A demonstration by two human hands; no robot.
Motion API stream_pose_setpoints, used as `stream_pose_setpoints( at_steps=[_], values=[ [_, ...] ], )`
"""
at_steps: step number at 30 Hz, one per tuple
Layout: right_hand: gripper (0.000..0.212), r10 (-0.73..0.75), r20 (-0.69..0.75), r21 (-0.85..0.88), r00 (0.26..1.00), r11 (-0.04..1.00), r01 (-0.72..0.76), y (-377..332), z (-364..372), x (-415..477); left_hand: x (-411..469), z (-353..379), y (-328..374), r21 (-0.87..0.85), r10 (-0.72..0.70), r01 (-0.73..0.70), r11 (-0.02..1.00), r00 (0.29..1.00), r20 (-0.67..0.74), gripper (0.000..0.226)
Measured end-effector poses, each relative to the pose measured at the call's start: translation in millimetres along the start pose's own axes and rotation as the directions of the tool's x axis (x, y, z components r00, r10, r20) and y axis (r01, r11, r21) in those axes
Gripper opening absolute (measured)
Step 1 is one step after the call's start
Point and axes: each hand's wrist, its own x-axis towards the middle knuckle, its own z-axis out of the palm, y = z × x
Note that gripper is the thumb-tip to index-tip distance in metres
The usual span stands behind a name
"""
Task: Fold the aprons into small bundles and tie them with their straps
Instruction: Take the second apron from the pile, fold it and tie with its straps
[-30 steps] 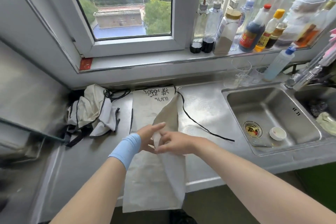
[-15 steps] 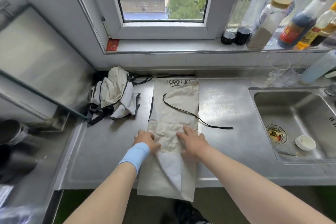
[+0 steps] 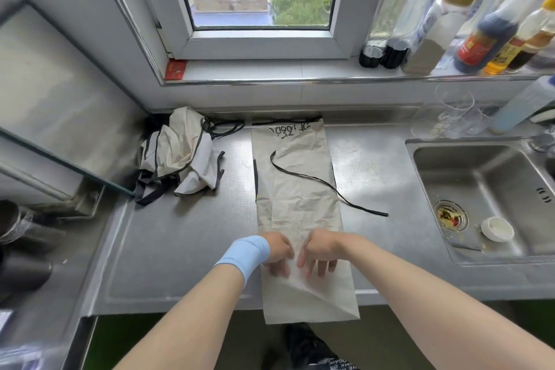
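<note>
A beige apron (image 3: 300, 189) lies folded into a long narrow strip on the steel counter (image 3: 180, 249), running from the back wall to the front edge, where its end hangs over. Its black strap (image 3: 330, 188) trails across the strip and off to the right. My left hand (image 3: 277, 252), with a blue wristband, and my right hand (image 3: 319, 252) sit side by side on the near part of the strip, fingers pointing back toward me with the tips touching the cloth. A second apron (image 3: 180, 159) lies crumpled at the back left.
A steel sink (image 3: 444, 252) with a small white cup (image 3: 497, 228) is on the right. Several bottles (image 3: 480, 36) line the window sill, and a clear glass (image 3: 455, 111) stands below them. Dark pots (image 3: 21, 234) sit at the left.
The folded-over flap was laid down and pressed flat. Both hands have since slid toward the near edge, and their fingers have turned to point back at me.
</note>
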Motion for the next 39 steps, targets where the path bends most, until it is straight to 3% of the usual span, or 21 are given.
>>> stream_pose_setpoints(
  at_steps=[2, 3, 5, 7, 8, 10, 14, 18, 21, 24, 27, 29, 31, 33, 34, 37, 39],
  values=[
    [0.032, -0.005, 0.124, 0.045, 0.992, 0.999, -0.001, -3, 5, -3, -6, 1, -9, 0.039, -0.079, 0.074, 0.996, 0.987, 0.141, 0.024],
    [0.032, -0.023, 0.067, 0.027, 0.997, 0.999, 0.021, -4, 5, -2, -7, 1, -13, 0.08, -0.096, 0.085, 0.993, 0.985, 0.146, 0.024],
    [0.033, -0.084, -0.26, -0.069, 0.962, 0.995, 0.068, -4, -1, 6, -6, -3, -15, 0.117, -0.023, 0.024, 0.993, 1.0, -0.005, 0.02],
    [0.032, -0.169, -0.611, -0.185, 0.774, 0.98, 0.068, 0, -17, 12, 0, -11, -9, 0.084, 0.078, -0.06, 0.995, 0.969, -0.236, 0.018],
    [0.034, -0.192, -0.698, -0.202, 0.69, 0.977, 0.067, 4, -26, 15, 3, -16, -5, 0.043, 0.098, -0.089, 0.995, 0.943, -0.319, 0.017],
    [0.044, -0.186, -0.745, -0.215, 0.64, 0.976, 0.033, 9, -45, 18, 9, -26, 5, -0.079, 0.101, -0.145, 0.986, 0.907, -0.41, 0.015],
    [0.055, -0.087, -0.7, -0.24, 0.709, 0.963, -0.12, 22, -71, 34, 16, -39, 28, -0.223, 0.09, -0.211, 0.952, 0.886, -0.455, 0.018],
    [0.025, -0.037, -0.703, -0.187, 0.71, 0.973, -0.135, 26, -79, 47, 23, -55, 48, -0.408, 0.042, -0.224, 0.885, 0.912, -0.409, 0.028],
    [0.009, -0.073, -0.624, -0.107, 0.778, 0.994, 0.008, 14, -82, 51, 27, -68, 57, -0.506, 0.042, -0.233, 0.83, 0.932, -0.36, 0.049],
    [0.009, -0.216, -0.463, 0.149, 0.86, 0.937, 0.316, -13, -89, 50, 31, -86, 63, -0.582, 0.027, -0.172, 0.795, 0.968, -0.25, 0.037],
    [0.008, -0.323, -0.38, 0.259, 0.867, 0.862, 0.435, -39, -98, 46, 28, -105, 62, -0.556, -0.044, -0.217, 0.802, 0.907, -0.418, 0.019],
    [0.012, -0.307, -0.439, 0.219, 0.844, 0.875, 0.432, -51, -107, 51, 30, -119, 49, -0.625, -0.129, -0.251, 0.739, 0.858, -0.497, 0.017],
    [0.013, -0.233, -0.59, 0.067, 0.773, 0.94, 0.334, -54, -118, 60, 35, -137, 31, -0.567, -0.24, -0.145, 0.811, 0.801, -0.549, 0.02],
    [0.026, -0.202, -0.679, -0.08, 0.706, 0.976, 0.202, -51, -127, 65, 30, -155, 13, -0.395, -0.331, 0.096, 0.914, 0.738, -0.587, 0.017],
    [0.03, -0.212, -0.687, -0.138, 0.695, 0.977, 0.162, -48, -131, 68, 26, -161, 6, -0.246, -0.335, 0.231, 0.941, 0.721, -0.606, 0.027],
    [0.038, -0.259, -0.722, -0.263, 0.641, 0.96, 0.092, -40, -141, 79, 24, -169, -4, 0.017, -0.36, 0.448, 0.894, 0.739, -0.569, 0.045],
    [0.043, -0.255, -0.784, -0.268, 0.566, 0.961, 0.061, -37, -150, 86, 31, -169, 7, 0.14, -0.248, 0.456, 0.879, 0.687, -0.683, 0.042]
  ],
)
